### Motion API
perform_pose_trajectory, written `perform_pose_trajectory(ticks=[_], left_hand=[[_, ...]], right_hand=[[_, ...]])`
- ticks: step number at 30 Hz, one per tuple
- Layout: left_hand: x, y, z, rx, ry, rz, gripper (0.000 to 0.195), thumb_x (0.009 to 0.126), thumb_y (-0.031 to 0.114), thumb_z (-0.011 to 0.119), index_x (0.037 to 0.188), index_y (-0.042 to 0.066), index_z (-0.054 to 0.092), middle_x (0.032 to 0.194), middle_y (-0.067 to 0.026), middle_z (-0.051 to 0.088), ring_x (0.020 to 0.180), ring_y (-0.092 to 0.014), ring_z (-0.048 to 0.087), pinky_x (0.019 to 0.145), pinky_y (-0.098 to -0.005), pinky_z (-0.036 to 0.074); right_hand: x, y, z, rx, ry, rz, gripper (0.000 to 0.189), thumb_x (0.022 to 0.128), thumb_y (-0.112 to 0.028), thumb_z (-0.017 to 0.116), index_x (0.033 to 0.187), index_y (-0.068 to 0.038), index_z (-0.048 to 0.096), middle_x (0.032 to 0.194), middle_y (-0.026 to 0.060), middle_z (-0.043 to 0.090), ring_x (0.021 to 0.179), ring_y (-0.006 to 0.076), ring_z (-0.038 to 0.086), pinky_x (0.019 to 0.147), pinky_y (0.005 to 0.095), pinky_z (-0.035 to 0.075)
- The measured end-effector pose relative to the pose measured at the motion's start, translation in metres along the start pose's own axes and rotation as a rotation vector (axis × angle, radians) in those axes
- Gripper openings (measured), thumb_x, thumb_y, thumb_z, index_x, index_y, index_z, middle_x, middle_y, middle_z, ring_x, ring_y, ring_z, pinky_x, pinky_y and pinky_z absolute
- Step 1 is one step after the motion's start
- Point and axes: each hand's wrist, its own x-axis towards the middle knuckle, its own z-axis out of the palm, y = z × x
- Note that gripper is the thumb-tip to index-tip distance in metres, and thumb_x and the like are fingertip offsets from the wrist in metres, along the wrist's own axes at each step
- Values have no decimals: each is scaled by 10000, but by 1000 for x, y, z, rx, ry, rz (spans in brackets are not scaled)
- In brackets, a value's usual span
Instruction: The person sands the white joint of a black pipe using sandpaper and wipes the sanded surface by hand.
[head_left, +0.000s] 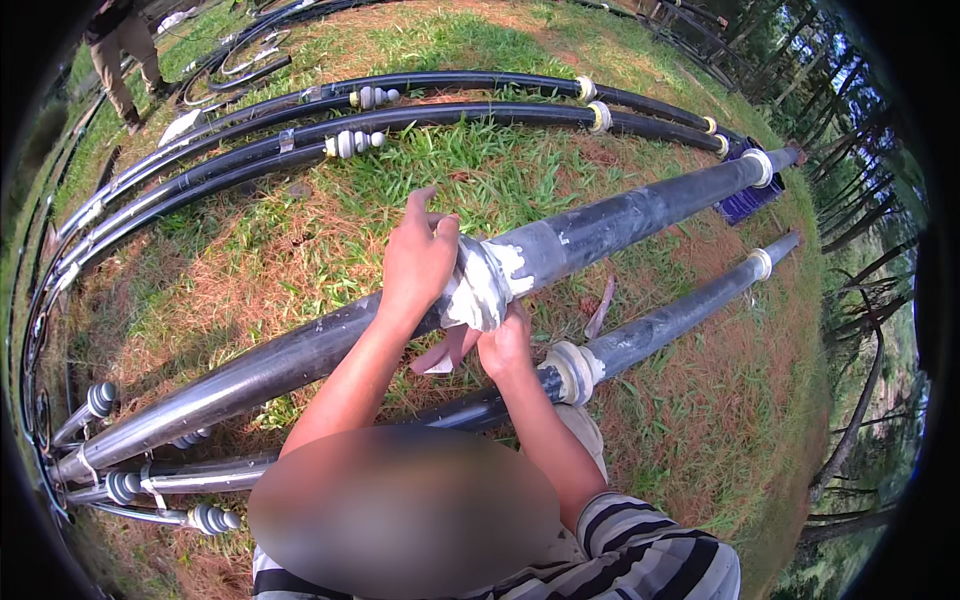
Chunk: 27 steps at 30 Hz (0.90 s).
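A dark metal pole (592, 232) slants across the view in front of me. A collar (484, 285) around its middle is coated and smeared with wet-looking white material. My left hand (421, 255) rests at the collar's upper left edge, its index finger raised and thumb apart. Beneath the collar, on its lower right side, my right hand (506, 341) is curled against the underside; its fingertips are partly hidden. A pinkish strip (454, 349) with a small white patch hangs under the pole beside my right hand. A second pole (667, 319) with a cream ringed collar (574, 373) lies nearer me.
Long black poles (480, 112) with grey ribbed end caps (356, 142) lie beyond on grass and pine needles. A purple object (750, 199) is under the pole's far right end. More ribbed caps (214, 519) sit at lower left. Another person (124, 56) stands at upper left.
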Motion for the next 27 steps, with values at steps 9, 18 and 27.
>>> perform_pose_trajectory(ticks=[9,18,27], left_hand=[[1,-1,1,53,33,20,575,958,252,580,1470,11,481,1143,-229,756,1075,-456,707,995,-505,516],[-8,-12,11,69,34,23,568,954,248,579,1459,6,482,1170,-251,743,1101,-459,695,1012,-520,505],[0,-5,5,50,48,49,560,948,264,588,1439,13,488,1085,-243,758,1004,-475,715,956,-554,536]], right_hand=[[7,-5,8,66,50,7,473,1014,-74,516,1482,-20,480,1404,116,615,1296,222,596,1128,410,434],[4,-5,0,18,-40,0,506,1009,-65,483,1506,16,436,1439,125,581,1341,239,558,1167,426,386],[1,-11,1,22,65,-24,486,997,-61,466,1478,2,478,1441,114,593,1352,232,560,1182,411,387]])
